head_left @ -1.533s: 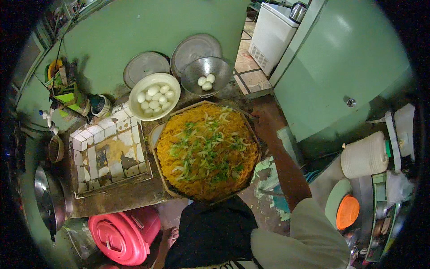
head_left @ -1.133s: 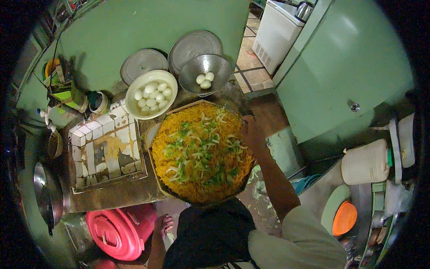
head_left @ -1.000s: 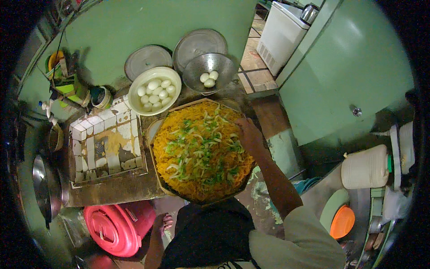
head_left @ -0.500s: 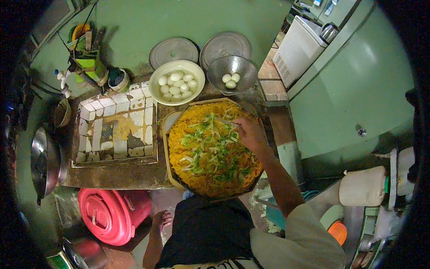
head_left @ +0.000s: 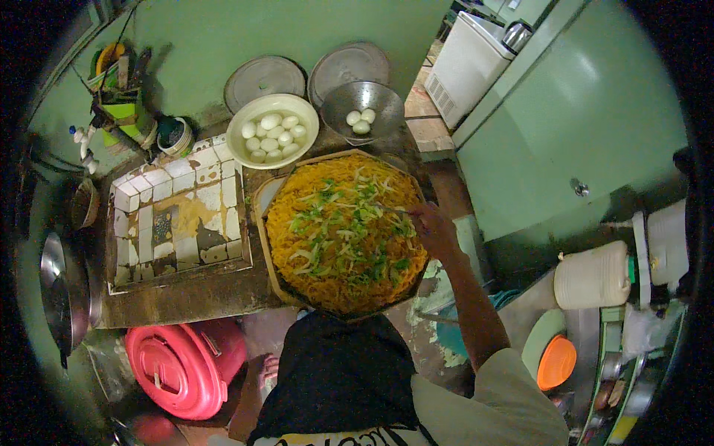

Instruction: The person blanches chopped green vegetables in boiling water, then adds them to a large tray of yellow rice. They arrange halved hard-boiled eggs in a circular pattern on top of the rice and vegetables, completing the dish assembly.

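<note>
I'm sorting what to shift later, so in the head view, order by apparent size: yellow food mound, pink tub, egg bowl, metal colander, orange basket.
1. Yellow food mound
2. Pink tub
3. Egg bowl
4. Metal colander, only somewhat smaller than the bowl
5. Orange basket

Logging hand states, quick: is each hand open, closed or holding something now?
Left hand: low beside the black cloth garment; open or closed cannot be told.
Right hand: at right edge of heaped yellow-orange noodles; grip cannot be told.

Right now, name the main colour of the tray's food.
The food is mostly yellow-orange, seen best in the head view.
</note>
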Tool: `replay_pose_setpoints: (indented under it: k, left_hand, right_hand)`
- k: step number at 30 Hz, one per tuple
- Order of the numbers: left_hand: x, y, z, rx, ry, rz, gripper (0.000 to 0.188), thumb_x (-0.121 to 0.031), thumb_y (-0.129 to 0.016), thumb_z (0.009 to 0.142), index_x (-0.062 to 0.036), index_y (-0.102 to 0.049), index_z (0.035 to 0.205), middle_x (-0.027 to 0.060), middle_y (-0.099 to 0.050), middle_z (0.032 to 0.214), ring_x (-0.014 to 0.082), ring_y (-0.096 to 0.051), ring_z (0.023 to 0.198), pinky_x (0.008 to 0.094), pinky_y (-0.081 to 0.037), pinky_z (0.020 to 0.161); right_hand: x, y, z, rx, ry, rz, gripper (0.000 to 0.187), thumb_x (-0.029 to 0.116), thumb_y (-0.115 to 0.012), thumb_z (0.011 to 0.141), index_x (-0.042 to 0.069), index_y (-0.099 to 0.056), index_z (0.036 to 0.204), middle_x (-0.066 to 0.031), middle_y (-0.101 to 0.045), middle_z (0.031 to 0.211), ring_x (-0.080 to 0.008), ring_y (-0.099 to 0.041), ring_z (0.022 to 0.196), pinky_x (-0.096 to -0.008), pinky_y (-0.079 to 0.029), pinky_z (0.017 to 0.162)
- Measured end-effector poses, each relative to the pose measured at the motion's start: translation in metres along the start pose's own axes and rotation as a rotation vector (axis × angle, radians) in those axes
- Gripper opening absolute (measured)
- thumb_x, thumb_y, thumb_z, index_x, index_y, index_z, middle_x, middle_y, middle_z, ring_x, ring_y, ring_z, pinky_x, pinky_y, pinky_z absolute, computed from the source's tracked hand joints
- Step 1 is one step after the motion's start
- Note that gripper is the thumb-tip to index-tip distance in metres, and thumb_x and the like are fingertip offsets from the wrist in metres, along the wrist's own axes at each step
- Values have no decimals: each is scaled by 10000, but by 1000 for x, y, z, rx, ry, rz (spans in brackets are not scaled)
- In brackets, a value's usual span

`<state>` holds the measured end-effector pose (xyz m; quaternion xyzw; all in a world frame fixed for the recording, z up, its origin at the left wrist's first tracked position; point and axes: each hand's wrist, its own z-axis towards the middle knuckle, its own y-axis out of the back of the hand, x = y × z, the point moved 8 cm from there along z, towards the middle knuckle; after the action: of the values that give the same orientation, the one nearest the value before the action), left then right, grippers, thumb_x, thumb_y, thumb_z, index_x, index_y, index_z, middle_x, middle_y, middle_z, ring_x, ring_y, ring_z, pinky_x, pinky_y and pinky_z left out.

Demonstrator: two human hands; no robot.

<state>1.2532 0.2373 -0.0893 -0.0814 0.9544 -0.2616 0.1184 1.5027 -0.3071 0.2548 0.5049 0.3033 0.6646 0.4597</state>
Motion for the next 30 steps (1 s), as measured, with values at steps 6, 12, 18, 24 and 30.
replay_pose_setpoints:
  k: [6,12,18,24,30]
  left_hand:
    - [-83,13,-28,-285,-418,268,270,-318,-547,883,-134,-569,1079,8,-623,973,167,-615,803,292,-512,626]
    - [-68,33,1,-120,-186,118,355,-282,-540,892,-105,-529,1201,69,-614,1116,220,-638,916,332,-534,743]
    - [-19,25,4,-143,-87,140,143,-277,-481,926,-154,-547,961,-13,-569,831,123,-559,642,249,-433,470]
    - [-30,-36,-20,111,-121,41,183,-239,-477,924,-226,-434,746,-101,-386,667,26,-357,507,188,-279,411]
    - [-53,-34,-4,149,-76,36,68,-231,-509,906,-184,-507,857,-69,-417,698,58,-432,575,196,-366,497]
  right_hand:
    - [-11,11,-3,14,-126,-35,142,119,-594,873,101,-621,1011,-90,-627,951,-286,-627,851,-386,-503,718]
    - [-19,7,-14,-60,-157,42,190,105,-595,864,117,-624,1051,-92,-629,951,-273,-615,909,-360,-496,757]
    - [-11,-6,-13,185,-56,-58,224,123,-600,855,123,-590,1078,-83,-643,967,-272,-630,861,-374,-510,712]
    - [-20,16,-28,108,-375,212,189,143,-578,868,136,-588,1057,-98,-628,972,-308,-625,873,-404,-509,723]
    - [29,21,-78,128,-212,-41,156,130,-558,879,116,-595,1030,-117,-607,976,-321,-623,875,-411,-508,718]
